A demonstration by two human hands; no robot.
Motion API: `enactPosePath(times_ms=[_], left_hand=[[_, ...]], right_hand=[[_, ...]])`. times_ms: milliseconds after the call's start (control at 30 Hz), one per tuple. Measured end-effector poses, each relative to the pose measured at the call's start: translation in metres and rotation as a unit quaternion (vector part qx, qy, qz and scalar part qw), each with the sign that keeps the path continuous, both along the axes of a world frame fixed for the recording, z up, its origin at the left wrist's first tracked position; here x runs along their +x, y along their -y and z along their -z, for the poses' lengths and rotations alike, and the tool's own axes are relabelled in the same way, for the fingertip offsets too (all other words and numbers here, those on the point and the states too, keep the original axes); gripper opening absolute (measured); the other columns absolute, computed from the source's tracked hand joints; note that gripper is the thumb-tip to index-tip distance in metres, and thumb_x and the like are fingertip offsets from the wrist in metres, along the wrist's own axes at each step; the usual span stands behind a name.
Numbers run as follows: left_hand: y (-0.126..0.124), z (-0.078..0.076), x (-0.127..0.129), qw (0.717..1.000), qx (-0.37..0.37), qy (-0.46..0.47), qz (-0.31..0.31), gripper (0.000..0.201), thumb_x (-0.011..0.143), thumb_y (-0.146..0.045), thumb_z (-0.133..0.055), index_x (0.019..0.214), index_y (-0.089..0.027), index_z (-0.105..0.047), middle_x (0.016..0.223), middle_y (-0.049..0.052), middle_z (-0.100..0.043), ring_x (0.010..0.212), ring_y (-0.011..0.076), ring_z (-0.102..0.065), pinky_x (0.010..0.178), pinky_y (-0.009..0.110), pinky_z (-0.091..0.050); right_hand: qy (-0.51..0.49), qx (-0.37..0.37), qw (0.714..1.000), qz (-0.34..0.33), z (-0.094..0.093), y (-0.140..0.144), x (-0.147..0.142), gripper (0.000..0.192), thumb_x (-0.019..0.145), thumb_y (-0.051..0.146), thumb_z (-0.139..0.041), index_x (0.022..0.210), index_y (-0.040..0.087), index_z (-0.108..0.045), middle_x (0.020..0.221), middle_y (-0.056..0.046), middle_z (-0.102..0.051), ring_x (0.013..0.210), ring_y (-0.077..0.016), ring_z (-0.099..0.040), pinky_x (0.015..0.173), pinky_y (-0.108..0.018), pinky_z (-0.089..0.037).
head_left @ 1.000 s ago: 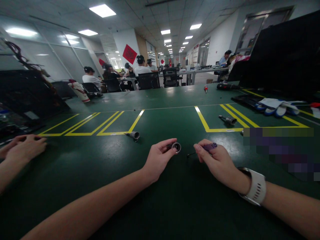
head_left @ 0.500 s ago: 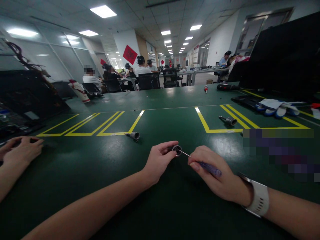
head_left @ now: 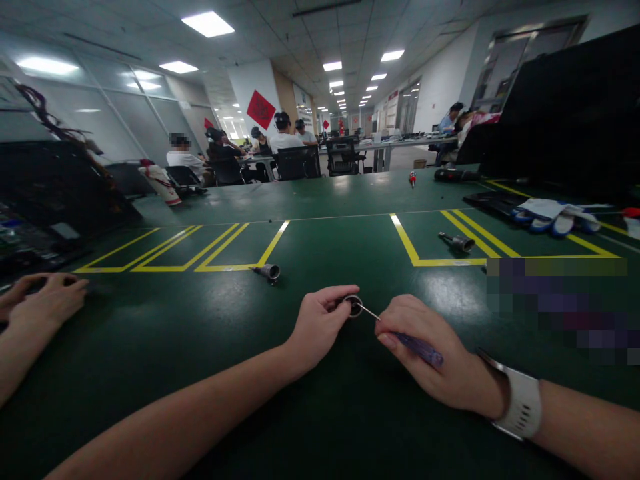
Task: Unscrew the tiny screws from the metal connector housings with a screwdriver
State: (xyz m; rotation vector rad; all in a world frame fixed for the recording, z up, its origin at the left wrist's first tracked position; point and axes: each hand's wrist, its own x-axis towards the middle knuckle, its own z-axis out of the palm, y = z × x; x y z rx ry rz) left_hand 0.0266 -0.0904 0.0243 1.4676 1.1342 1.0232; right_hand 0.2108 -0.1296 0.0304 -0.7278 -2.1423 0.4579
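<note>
Two hands met just below the centre of the frame. My left hand (head_left: pixel 320 327) came in from the lower left on a long bare forearm, its fingers pinched around a small metal ring part (head_left: pixel 354 305) that sat at the fingertips, low over the green surface (head_left: pixel 350 233). My right hand (head_left: pixel 435 357) reached in from the lower right, a white watch (head_left: pixel 520 403) on its wrist, and was clamped on a purple-handled screwdriver (head_left: pixel 417 348). The thin shaft ran up and left from the fist, and its tip rested at the ring's opening. Both hands were closed on their things, knuckles near each other but not touching.

At the left edge, another person's hand (head_left: pixel 43 300) lay flat on the surface, well apart from mine.

Yellow lines (head_left: pixel 410 243) marked out bays across the surface. A second metal part (head_left: pixel 269 271) lay left of centre by one line, and a third metal part (head_left: pixel 457 242) lay in the right-hand bay. White and blue gloves (head_left: pixel 550 215) sat toward the right edge, beside a dark monitor (head_left: pixel 565 107). A red-handled tool (head_left: pixel 412 177) lay at the far edge of the surface.

Beyond it I saw a long office with ceiling panel lights, a red square sign (head_left: pixel 261 109) on a pillar, and seated people at the upper middle of the frame.
</note>
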Motion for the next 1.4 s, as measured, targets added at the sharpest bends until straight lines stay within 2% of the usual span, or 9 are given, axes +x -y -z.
enactPosePath(times_ms=[433,633,833,1067,1267,1400], left_hand=[[-0.001,0.001,0.000,1.000,-0.006,0.004,-0.012,0.028,0.075,-0.018,-0.058,0.100,-0.014,-0.068,0.090,0.006,-0.072,0.080,0.0161,-0.067,0.078,0.030,-0.053],[-0.001,0.001,-0.001,1.000,-0.004,-0.004,-0.004,0.026,0.075,-0.019,-0.058,0.098,-0.013,-0.068,0.086,0.006,-0.072,0.077,0.0160,-0.067,0.072,0.028,-0.054],[0.000,-0.004,0.000,1.000,0.004,-0.024,-0.001,0.022,0.073,-0.016,-0.058,0.092,-0.013,-0.069,0.082,0.005,-0.072,0.073,0.0156,-0.067,0.069,0.027,-0.054],[0.000,-0.003,-0.001,1.000,0.012,-0.017,0.009,0.021,0.072,-0.015,-0.057,0.090,-0.014,-0.068,0.079,0.004,-0.071,0.072,0.0152,-0.067,0.070,0.028,-0.055],[-0.005,-0.006,-0.008,0.988,0.132,-0.077,-0.012,0.023,0.073,-0.017,-0.055,0.091,-0.017,-0.069,0.093,0.006,-0.070,0.080,0.0163,-0.066,0.075,0.029,-0.054],[-0.021,-0.023,-0.025,0.953,0.233,-0.183,-0.068,0.022,0.073,-0.019,-0.055,0.088,-0.020,-0.071,0.093,0.006,-0.070,0.087,0.0187,-0.064,0.079,0.030,-0.051]], right_hand=[[0.055,0.045,0.997,0.031,-0.002,0.002,-0.004,0.009,0.088,0.018,-0.045,0.089,0.018,-0.054,0.082,-0.005,-0.060,0.077,-0.0167,-0.053,0.072,-0.033,-0.043],[0.059,0.055,0.997,0.017,-0.002,0.003,-0.005,0.008,0.087,0.017,-0.046,0.089,0.018,-0.054,0.081,-0.005,-0.061,0.075,-0.0168,-0.054,0.071,-0.033,-0.043],[0.063,0.109,0.992,-0.001,0.001,0.003,-0.006,0.009,0.086,0.015,-0.047,0.090,0.017,-0.054,0.078,-0.005,-0.061,0.073,-0.0168,-0.054,0.069,-0.033,-0.042],[0.078,0.111,0.991,-0.012,0.000,0.005,-0.006,0.009,0.086,0.015,-0.047,0.092,0.018,-0.054,0.078,-0.004,-0.062,0.073,-0.0162,-0.054,0.070,-0.033,-0.042],[0.083,0.112,0.990,-0.019,0.000,0.005,-0.006,0.008,0.085,0.013,-0.049,0.090,0.017,-0.053,0.080,-0.005,-0.062,0.074,-0.0169,-0.054,0.070,-0.034,-0.041],[0.086,0.120,0.989,-0.027,-0.001,0.005,-0.006,0.010,0.085,0.012,-0.047,0.092,0.016,-0.053,0.079,-0.005,-0.062,0.074,-0.0166,-0.054,0.070,-0.034,-0.041]])
